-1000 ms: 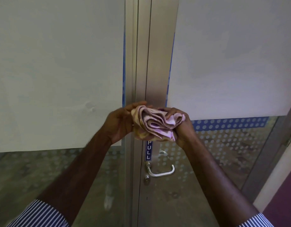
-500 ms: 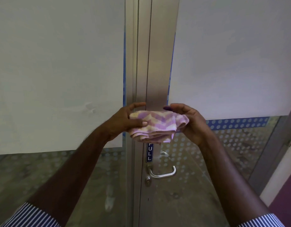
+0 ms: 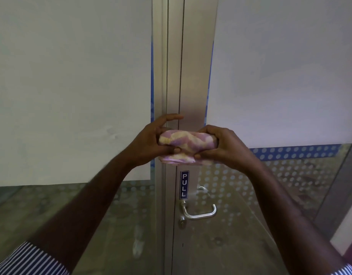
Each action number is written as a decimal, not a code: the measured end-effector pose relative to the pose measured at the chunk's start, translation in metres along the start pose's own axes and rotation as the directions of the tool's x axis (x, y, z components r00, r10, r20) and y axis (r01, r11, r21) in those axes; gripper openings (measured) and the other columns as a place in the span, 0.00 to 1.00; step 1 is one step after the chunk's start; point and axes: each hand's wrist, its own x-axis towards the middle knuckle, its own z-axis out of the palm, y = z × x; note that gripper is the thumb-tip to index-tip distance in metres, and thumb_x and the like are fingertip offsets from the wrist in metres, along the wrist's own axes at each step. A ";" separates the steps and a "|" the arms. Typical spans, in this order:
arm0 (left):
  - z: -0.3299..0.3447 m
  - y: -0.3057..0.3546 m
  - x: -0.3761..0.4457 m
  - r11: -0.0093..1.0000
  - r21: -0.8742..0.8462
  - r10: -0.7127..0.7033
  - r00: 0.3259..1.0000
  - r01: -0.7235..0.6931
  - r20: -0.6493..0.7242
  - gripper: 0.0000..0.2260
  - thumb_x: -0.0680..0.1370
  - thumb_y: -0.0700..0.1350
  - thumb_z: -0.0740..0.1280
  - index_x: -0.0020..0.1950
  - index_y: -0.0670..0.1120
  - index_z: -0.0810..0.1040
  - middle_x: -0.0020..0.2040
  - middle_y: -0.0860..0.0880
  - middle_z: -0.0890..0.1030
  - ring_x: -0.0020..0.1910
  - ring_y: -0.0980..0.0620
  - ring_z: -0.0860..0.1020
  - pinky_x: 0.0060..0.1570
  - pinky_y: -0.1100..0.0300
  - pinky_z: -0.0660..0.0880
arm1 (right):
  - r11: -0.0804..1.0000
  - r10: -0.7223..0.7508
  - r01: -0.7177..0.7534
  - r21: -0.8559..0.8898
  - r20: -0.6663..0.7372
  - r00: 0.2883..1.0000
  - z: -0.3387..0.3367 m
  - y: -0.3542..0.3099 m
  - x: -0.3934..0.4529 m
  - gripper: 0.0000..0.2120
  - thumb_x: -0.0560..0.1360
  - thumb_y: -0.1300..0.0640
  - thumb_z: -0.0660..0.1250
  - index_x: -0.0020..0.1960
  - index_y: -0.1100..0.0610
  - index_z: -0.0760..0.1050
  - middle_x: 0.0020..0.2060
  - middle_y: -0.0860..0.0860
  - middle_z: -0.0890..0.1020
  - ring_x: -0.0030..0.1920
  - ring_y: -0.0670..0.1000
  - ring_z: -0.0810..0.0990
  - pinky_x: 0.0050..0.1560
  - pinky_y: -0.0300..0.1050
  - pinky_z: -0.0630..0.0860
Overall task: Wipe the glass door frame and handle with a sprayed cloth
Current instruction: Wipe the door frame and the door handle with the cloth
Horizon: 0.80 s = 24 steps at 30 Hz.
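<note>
1. Backdrop: glass door w/ brushed-metal door frame (image 3: 193, 76) running vertical, directly behind both hands and up past them.
2. White sheets (image 3: 72, 86) cover upper glass either side of frame, L sheet beyond left hand, R sheet beyond right hand; both end at about hand level or just under.
3. Blue dotted band (image 3: 294, 152) along lower edge of R sheet, just right of right hand; frosted dot pattern on glass below it.
4. Cloth (image 3: 186, 143): folded bundle, purple/pale-yellow pattern, held between the two hands in front of frame, mid-air. Whether it touches the metal: cannot tell.
5. Left hand (image 3: 149, 143): grips L end of cloth, thumb pressed on near face, fingers curled round far side; index finger lifted, tip up by frame.
6. Right hand (image 3: 220, 145): grips R end of cloth, fingers curled over top, thumb tip on near face, close to left thumb.
7. "PULL" sign (image 3: 184, 185): blue, vertical, on frame just below cloth.
8. Handle (image 3: 200, 212): silver lever, below sign, well under both hands; untouched. Key cylinder (image 3: 182, 222) just beneath its pivot.
9. Striped sleeves (image 3: 30, 261): dark/white, at both lower corners, pushed back off forearms.
10. Containers: none seen.
11. Far R, beyond right forearm: dark upright post, pale wall strip, maroon patch at corner.
</note>
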 end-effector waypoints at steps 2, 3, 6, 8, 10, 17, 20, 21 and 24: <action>-0.004 -0.002 -0.001 0.999 0.023 -0.039 0.999 0.038 0.033 0.38 0.70 0.40 0.80 0.76 0.46 0.67 0.63 0.53 0.81 0.60 0.55 0.82 0.56 0.54 0.83 | 0.977 -0.145 0.126 -0.174 -0.099 0.984 0.005 0.002 0.001 0.20 0.67 0.52 0.82 0.56 0.51 0.79 0.48 0.45 0.83 0.50 0.51 0.81 0.58 0.50 0.77; -0.007 -0.002 -0.002 0.997 0.005 -0.084 0.994 0.083 0.068 0.40 0.70 0.47 0.81 0.78 0.48 0.65 0.65 0.53 0.79 0.63 0.55 0.80 0.59 0.53 0.82 | 0.937 -0.250 0.195 -0.289 -0.164 0.954 0.008 0.005 0.002 0.19 0.68 0.52 0.81 0.56 0.52 0.79 0.48 0.46 0.83 0.51 0.52 0.81 0.67 0.55 0.72; -0.012 0.007 -0.004 0.932 -0.166 -0.316 0.947 0.322 0.062 0.54 0.60 0.81 0.67 0.79 0.56 0.61 0.74 0.51 0.73 0.67 0.53 0.76 0.60 0.56 0.79 | 0.738 -0.550 0.256 -0.625 -0.336 0.764 0.019 0.011 0.005 0.11 0.72 0.54 0.77 0.52 0.54 0.82 0.46 0.50 0.84 0.51 0.55 0.81 0.76 0.63 0.59; -0.011 0.016 -0.001 0.864 -0.195 -0.474 0.880 0.465 -0.002 0.54 0.55 0.87 0.55 0.75 0.60 0.68 0.69 0.49 0.77 0.63 0.50 0.80 0.54 0.55 0.81 | 0.662 -0.674 0.256 -0.705 -0.409 0.615 0.029 0.012 0.004 0.05 0.73 0.56 0.76 0.48 0.55 0.84 0.44 0.52 0.84 0.51 0.57 0.82 0.76 0.64 0.58; -0.007 0.029 0.004 0.807 -0.222 -0.565 0.825 0.547 -0.023 0.42 0.62 0.82 0.51 0.65 0.60 0.77 0.62 0.47 0.83 0.59 0.44 0.83 0.56 0.47 0.82 | 0.634 -0.744 0.300 -0.713 -0.456 0.489 0.038 0.013 0.005 0.03 0.74 0.57 0.77 0.46 0.54 0.83 0.43 0.52 0.85 0.52 0.57 0.84 0.76 0.63 0.56; -0.003 0.046 0.004 0.735 -0.474 -0.639 0.730 0.485 -0.243 0.18 0.79 0.53 0.70 0.64 0.44 0.80 0.58 0.39 0.84 0.55 0.41 0.84 0.58 0.47 0.80 | 0.635 -0.772 0.421 -0.647 -0.522 0.362 0.058 0.019 0.011 0.13 0.73 0.59 0.78 0.51 0.51 0.77 0.46 0.51 0.87 0.62 0.55 0.80 0.76 0.64 0.52; -0.004 0.045 -0.003 0.820 -0.278 -0.567 0.648 0.500 -0.508 0.25 0.77 0.46 0.75 0.73 0.49 0.74 0.63 0.41 0.81 0.54 0.44 0.85 0.56 0.46 0.82 | 0.625 -0.780 0.474 -0.620 -0.477 0.405 0.068 0.025 0.011 0.13 0.74 0.56 0.77 0.55 0.50 0.76 0.50 0.51 0.87 0.65 0.55 0.79 0.76 0.66 0.52; -0.002 0.047 -0.006 0.835 -0.218 -0.532 0.643 0.504 -0.550 0.26 0.76 0.46 0.76 0.73 0.50 0.73 0.62 0.42 0.82 0.53 0.45 0.85 0.57 0.46 0.82 | 0.627 -0.778 0.482 -0.612 -0.472 0.414 0.073 0.026 0.011 0.15 0.73 0.55 0.78 0.55 0.49 0.76 0.50 0.51 0.87 0.65 0.56 0.79 0.75 0.66 0.52; 0.003 0.049 -0.020 0.879 -0.101 -0.422 0.659 0.467 -0.623 0.26 0.76 0.45 0.76 0.72 0.50 0.74 0.40 0.48 0.86 0.41 0.51 0.86 0.52 0.51 0.83 | 0.627 -0.778 0.511 -0.588 -0.445 0.443 0.081 0.025 0.010 0.16 0.72 0.53 0.79 0.57 0.49 0.77 0.52 0.52 0.86 0.66 0.57 0.79 0.75 0.67 0.52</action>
